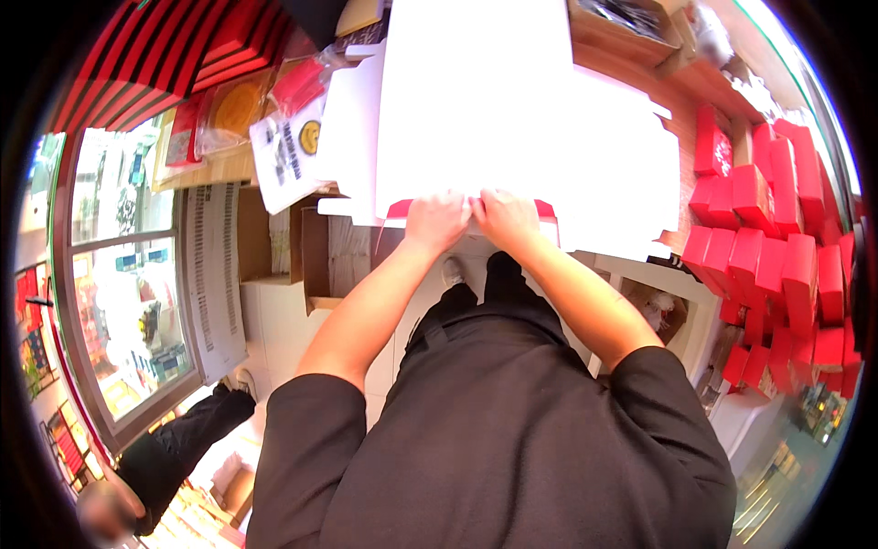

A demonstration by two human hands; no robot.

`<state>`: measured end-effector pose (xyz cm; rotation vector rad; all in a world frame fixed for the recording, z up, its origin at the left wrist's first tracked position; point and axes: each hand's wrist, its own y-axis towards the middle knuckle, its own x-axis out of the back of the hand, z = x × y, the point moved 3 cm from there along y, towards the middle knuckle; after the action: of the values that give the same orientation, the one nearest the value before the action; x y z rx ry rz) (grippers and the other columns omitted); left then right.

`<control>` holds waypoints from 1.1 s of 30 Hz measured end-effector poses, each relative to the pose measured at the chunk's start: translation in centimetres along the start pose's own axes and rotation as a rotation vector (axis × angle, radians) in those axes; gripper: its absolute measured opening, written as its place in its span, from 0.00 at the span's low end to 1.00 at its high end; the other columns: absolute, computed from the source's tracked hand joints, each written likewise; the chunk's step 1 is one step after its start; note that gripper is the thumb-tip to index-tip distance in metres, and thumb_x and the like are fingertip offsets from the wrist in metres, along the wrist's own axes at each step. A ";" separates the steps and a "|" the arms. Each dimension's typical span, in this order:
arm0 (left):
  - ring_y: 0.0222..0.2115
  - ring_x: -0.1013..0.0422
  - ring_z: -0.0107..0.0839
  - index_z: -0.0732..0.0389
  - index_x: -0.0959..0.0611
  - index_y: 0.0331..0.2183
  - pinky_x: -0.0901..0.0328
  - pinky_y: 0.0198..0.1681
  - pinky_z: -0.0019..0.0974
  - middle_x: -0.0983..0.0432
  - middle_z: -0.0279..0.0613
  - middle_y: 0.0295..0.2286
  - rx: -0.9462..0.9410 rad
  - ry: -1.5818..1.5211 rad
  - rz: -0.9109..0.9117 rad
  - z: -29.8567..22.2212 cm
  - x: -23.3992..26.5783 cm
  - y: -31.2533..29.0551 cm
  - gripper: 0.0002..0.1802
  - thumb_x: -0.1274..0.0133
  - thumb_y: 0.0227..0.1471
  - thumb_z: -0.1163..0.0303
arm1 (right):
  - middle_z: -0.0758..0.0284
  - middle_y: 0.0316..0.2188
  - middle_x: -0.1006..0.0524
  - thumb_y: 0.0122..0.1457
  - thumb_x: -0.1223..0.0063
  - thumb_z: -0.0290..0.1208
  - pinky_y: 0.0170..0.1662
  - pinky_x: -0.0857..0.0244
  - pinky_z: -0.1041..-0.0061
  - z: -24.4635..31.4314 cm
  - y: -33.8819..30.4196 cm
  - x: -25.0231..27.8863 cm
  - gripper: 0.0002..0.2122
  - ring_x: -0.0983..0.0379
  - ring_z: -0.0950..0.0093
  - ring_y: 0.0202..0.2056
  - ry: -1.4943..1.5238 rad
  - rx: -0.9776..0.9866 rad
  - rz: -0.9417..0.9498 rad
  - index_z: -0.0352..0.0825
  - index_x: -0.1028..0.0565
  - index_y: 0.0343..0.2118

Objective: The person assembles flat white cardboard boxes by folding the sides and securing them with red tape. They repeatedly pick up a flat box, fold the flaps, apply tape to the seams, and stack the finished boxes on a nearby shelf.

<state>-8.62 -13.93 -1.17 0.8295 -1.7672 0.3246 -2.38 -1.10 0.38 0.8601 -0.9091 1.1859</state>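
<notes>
A large flat box blank point(476, 101), white on its upper face, lies on the table in front of me. Notched white side flaps point(626, 156) spread out to its left and right. Along the near edge a red strip point(546, 209) of the card is turned up. My left hand point(437, 220) and my right hand point(506, 220) sit side by side at the middle of that edge. Both have their fingers closed on the card, thumbs nearly touching. The fingertips are partly hidden.
Red boxes point(786, 265) are stacked at the right, and red-and-black striped stock point(174, 64) stands far left. Printed plastic packets point(288, 151) lie left of the blank. Below are open cartons point(334, 256). Another person point(183, 448) is at the lower left.
</notes>
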 end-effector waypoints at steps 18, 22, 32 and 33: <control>0.16 0.30 0.40 0.54 0.26 0.13 0.35 0.19 0.42 0.29 0.38 0.14 0.091 0.028 -0.225 2.5 0.8 -1.2 0.14 0.45 0.45 0.63 | 0.69 0.13 0.28 0.52 0.44 0.35 0.20 0.34 0.67 -5.0 -2.2 0.7 0.14 0.29 0.68 0.17 -0.057 0.042 -0.271 0.42 0.32 0.13; 0.17 0.29 0.43 0.57 0.24 0.15 0.34 0.22 0.45 0.28 0.42 0.15 0.140 0.044 -0.082 2.2 1.3 -0.8 0.16 0.46 0.49 0.63 | 0.62 0.15 0.27 0.57 0.48 0.37 0.24 0.35 0.62 -5.1 -1.6 2.0 0.15 0.29 0.61 0.19 0.065 -0.018 -0.052 0.37 0.30 0.16; 0.38 0.32 0.41 0.57 0.24 0.36 0.37 0.41 0.44 0.30 0.43 0.37 -0.047 -0.101 -0.153 -4.6 2.5 -0.5 0.17 0.38 0.41 0.69 | 0.56 0.34 0.23 0.56 0.47 0.39 0.41 0.34 0.62 -8.7 3.9 6.1 0.13 0.27 0.58 0.38 0.187 -0.063 -0.377 0.33 0.25 0.34; 0.39 0.32 0.41 0.57 0.24 0.38 0.38 0.42 0.45 0.30 0.42 0.38 -0.079 -0.069 -0.169 -5.2 3.2 0.1 0.20 0.37 0.40 0.69 | 0.55 0.39 0.23 0.56 0.46 0.39 0.45 0.34 0.62 -10.3 5.3 6.6 0.15 0.28 0.58 0.43 0.190 -0.030 -0.639 0.32 0.25 0.39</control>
<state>-5.44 -12.02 3.66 0.9354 -1.7482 0.1150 -5.42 11.68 2.74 0.9044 -0.4391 0.6777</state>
